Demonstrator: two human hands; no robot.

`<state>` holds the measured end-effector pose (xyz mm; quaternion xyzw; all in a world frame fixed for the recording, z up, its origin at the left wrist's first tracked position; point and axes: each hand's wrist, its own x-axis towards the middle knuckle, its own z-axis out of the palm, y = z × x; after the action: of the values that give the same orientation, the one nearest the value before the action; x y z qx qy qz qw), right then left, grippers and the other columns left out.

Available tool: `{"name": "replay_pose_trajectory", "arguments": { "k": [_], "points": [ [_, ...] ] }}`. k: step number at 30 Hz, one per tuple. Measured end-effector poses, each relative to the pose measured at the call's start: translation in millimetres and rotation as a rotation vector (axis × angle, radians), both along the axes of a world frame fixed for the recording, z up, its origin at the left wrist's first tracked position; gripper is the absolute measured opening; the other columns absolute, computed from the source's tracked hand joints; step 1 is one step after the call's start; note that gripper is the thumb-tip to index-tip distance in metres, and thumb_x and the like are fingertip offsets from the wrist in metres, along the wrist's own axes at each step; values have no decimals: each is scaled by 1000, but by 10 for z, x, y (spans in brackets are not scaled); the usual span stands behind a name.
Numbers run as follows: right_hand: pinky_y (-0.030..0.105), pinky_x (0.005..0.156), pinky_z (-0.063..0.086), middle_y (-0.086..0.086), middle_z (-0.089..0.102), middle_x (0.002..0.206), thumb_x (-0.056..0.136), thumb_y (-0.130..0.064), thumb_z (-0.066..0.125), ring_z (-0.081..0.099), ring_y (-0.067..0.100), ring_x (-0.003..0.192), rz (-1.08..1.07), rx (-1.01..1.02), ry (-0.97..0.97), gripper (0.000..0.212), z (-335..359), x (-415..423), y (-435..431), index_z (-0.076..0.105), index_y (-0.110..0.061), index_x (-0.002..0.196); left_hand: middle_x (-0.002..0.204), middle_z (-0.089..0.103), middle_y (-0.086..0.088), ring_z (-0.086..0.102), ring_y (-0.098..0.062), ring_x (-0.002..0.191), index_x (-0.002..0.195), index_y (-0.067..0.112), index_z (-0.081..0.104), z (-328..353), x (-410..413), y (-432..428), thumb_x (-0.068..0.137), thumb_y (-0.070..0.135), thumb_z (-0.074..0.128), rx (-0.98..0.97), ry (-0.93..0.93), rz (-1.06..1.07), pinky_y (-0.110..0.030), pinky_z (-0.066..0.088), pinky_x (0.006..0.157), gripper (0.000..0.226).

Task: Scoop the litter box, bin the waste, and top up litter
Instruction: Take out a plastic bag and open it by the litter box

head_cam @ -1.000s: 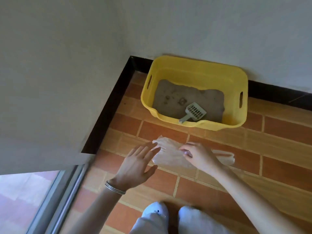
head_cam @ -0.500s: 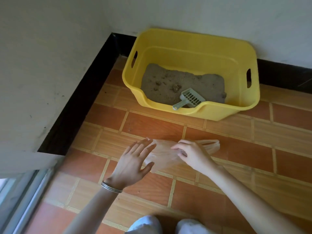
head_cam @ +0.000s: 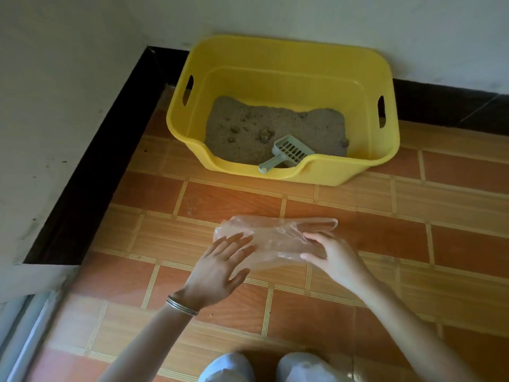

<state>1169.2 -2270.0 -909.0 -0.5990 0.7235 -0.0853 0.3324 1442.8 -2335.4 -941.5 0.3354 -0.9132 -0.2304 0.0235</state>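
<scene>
Pinching the thin clear plastic bag (head_cam: 275,238) near its handle end, the right hand (head_cam: 330,257) has thumb and fingers closed on the film at centre frame, while the left hand (head_cam: 220,268), silver bangles on the wrist, is open with fingers spread, fingertips on or just over the bag's closed left end; contact there can't be confirmed. The bag lies flat on the orange brick-pattern tiled floor (head_cam: 413,244), long axis running left-right across the frame, handle loop pointing to the right. It sits between the hands and the yellow plastic litter tub (head_cam: 344,172), which is straight ahead in upper centre frame against the white wall (head_cam: 275,15), well apart from the bag. Inside the tub, grey sandy litter (head_cam: 275,125) with a few darker clumps (head_cam: 264,133) left of middle, and a grey-green slotted plastic scoop (head_cam: 289,153) lying on it, handle pointing lower left toward the tub's dipped front rim. Judgement: bag still to be opened; the scoop handle lies about midway ahead of both hands, and the left is the free one. No bin or spare litter in view.
</scene>
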Motion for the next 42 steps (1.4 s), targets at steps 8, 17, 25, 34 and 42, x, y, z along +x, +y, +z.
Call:
{"name": "replay_pose_trajectory", "arguments": {
  "k": [8,17,25,34,42],
  "points": [
    [14,74,44,-10,65,90,84,-6,64,59,-3,74,-84,-221,-167,19,23,163,7,67,-12,101,137,51,7,51,-13,121,133,24,50,108,-243,202,94,42,39,-6,111,136,-31,40,97,44],
    [31,67,46,-14,64,88,80,-1,64,52,-1,77,336,-406,-45,25,406,-53,-34,73,-22,90,146,39,7,43,-15,126,136,20,44,629,-518,-249,91,46,50,-184,239,-155,-29,35,85,53],
    [15,90,43,-4,73,87,71,-1,73,66,6,84,424,-473,-108,19,517,-49,-54,75,-15,84,147,39,2,33,-16,138,144,15,33,728,-695,-290,82,48,62,-221,199,-289,-48,17,115,75],
    [26,89,45,-8,73,85,71,2,70,64,4,89,380,-591,-150,20,483,37,-101,75,-16,80,137,42,3,35,-17,129,129,19,38,670,-501,-318,78,56,59,-258,159,-217,-43,26,108,67],
    [28,84,49,-8,73,82,69,7,68,65,0,85,383,-441,-330,24,537,98,-131,74,-15,72,157,16,2,-1,-21,146,146,15,28,793,-453,-384,71,57,69,-172,112,-372,-38,1,118,96]
  ]
}}
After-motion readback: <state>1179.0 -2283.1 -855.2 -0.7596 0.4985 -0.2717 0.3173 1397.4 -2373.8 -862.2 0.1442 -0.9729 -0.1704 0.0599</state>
